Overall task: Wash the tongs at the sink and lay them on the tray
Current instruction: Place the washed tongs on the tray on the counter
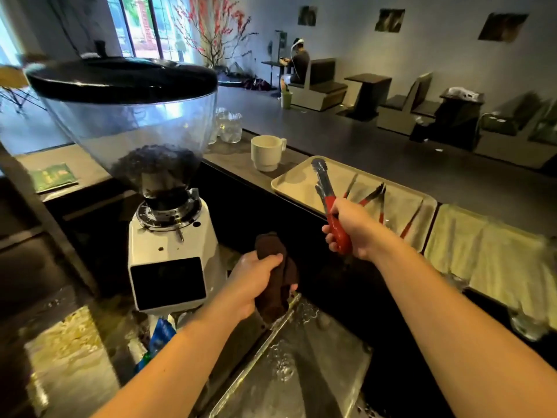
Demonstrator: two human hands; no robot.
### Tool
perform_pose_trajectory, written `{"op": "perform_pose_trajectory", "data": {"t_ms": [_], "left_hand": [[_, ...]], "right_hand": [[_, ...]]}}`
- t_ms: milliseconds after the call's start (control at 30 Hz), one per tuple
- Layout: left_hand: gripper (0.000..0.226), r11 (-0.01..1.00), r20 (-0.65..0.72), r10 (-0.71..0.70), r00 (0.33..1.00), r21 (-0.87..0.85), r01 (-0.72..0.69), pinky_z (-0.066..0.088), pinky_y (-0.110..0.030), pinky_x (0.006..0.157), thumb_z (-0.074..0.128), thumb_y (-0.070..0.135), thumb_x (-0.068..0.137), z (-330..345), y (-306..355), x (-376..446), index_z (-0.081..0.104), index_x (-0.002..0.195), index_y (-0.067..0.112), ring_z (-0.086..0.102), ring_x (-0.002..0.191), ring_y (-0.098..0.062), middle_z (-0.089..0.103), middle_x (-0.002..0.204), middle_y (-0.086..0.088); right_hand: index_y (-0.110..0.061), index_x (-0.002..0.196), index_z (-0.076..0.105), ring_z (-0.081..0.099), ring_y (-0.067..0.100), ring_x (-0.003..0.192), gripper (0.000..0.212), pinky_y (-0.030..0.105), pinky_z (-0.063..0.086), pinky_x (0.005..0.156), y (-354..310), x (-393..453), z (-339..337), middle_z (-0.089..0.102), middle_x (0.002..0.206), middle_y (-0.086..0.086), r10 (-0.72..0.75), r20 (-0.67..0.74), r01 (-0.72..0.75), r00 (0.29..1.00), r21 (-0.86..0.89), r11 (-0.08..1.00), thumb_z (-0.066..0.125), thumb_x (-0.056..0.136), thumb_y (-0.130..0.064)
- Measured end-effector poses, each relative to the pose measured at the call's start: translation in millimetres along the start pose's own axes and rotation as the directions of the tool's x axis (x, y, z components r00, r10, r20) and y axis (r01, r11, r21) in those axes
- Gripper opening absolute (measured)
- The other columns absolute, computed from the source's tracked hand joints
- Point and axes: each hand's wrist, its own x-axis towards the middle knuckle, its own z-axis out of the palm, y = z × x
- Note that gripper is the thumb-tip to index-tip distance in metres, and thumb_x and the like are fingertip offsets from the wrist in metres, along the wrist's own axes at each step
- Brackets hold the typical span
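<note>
The right hand grips red-handled tongs with curled fingers, holding them above the near edge of a beige tray where other tongs lie. The left hand clutches a dark cloth above the wet sink.

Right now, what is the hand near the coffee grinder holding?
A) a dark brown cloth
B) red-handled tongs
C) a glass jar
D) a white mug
A: the left hand grips a bunched dark brown cloth above the sink's rim, while the red-handled tongs are in the right hand over the near edge of the tray, and the white mug stands untouched on the counter.
</note>
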Motion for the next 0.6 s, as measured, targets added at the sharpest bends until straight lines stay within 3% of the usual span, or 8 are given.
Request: {"op": "perform_pose_trajectory", "data": {"t_ms": [100,167,267,300,367,433,500,600], "left_hand": [[0.012,1.0,-0.022,-0.004,1.0,-0.031,0.003,0.056,-0.03,0.049,0.06,0.015,0.097,-3,11,10,0.066,0.103,0.007,0.074,0.059,-0.03,0.077,0.073,-0.016],[0.009,0.999,-0.032,0.004,0.999,-0.039,-0.006,0.056,-0.03,0.049,0.061,0.015,0.097,-5,17,17,0.067,0.101,0.01,0.074,0.058,-0.029,0.077,0.072,-0.012],[0.009,0.999,-0.058,0.012,0.998,-0.052,-0.015,0.057,-0.032,0.051,0.061,0.015,0.097,-9,25,29,0.066,0.102,0.011,0.074,0.058,-0.03,0.077,0.071,-0.011],[0.008,0.998,-0.065,0.008,0.998,-0.064,-0.012,0.058,-0.033,0.051,0.062,0.015,0.096,-10,26,32,0.066,0.101,0.011,0.074,0.059,-0.031,0.077,0.07,-0.011],[0.009,0.996,-0.068,0.006,0.998,-0.086,-0.012,0.058,-0.033,0.053,0.063,0.015,0.095,-15,28,38,0.067,0.101,0.01,0.075,0.06,-0.032,0.077,0.071,-0.011],[0.011,0.996,-0.047,0.015,0.999,-0.086,-0.019,0.058,-0.034,0.055,0.063,0.016,0.095,-20,27,43,0.068,0.102,0.009,0.075,0.064,-0.033,0.077,0.074,-0.012],[0.014,0.996,-0.031,0.024,0.999,-0.079,-0.027,0.059,-0.034,0.058,0.063,0.017,0.095,-24,27,45,0.068,0.105,0.009,0.076,0.068,-0.033,0.078,0.079,-0.013],[0.019,0.998,-0.015,0.032,0.999,-0.061,-0.033,0.059,-0.035,0.06,0.063,0.02,0.095,-30,27,45,0.067,0.111,0.011,0.076,0.073,-0.034,0.078,0.087,-0.014]], "right_hand": [[-0.011,0.111,0.05,0.052,0.018,0.053,0.023,0.025,0.047,0.039,-22,34,10,0.052,0.073,0.011,-0.02,-0.079,0.0,0.997,-0.24,0.971,0.036,0.098,-0.025],[-0.006,0.105,0.051,0.062,0.026,0.062,0.02,0.032,0.056,0.044,-33,50,18,0.057,0.079,0.016,-0.034,-0.129,-0.03,0.991,-0.462,0.886,0.039,0.099,-0.02],[-0.003,0.087,0.054,0.07,0.036,0.069,0.02,0.045,0.063,0.064,-42,68,29,0.062,0.086,0.02,-0.136,-0.159,-0.056,0.978,-0.824,0.564,0.047,0.09,-0.022],[-0.005,0.086,0.057,0.07,0.034,0.071,0.023,0.046,0.062,0.07,-43,72,33,0.063,0.083,0.017,-0.188,-0.143,-0.048,0.972,-0.899,0.436,0.049,0.087,-0.026],[-0.01,0.09,0.06,0.066,0.029,0.075,0.027,0.041,0.058,0.072,-44,84,41,0.063,0.083,0.011,-0.241,-0.125,-0.054,0.962,-0.958,0.283,0.052,0.084,-0.035],[-0.014,0.104,0.064,0.062,0.029,0.082,0.033,0.036,0.048,0.065,-45,97,46,0.062,0.091,0.008,-0.26,-0.139,-0.073,0.956,-0.966,0.248,0.056,0.083,-0.039],[-0.015,0.117,0.063,0.062,0.033,0.097,0.044,0.039,0.044,0.071,-48,112,48,0.064,0.107,0.011,-0.263,-0.144,-0.07,0.954,-0.961,0.269,0.057,0.083,-0.042],[-0.012,0.116,0.066,0.063,0.033,0.098,0.05,0.038,0.047,0.075,-53,129,48,0.067,0.108,0.012,-0.287,-0.144,-0.039,0.947,-0.939,0.342,0.055,0.081,-0.047]]}}
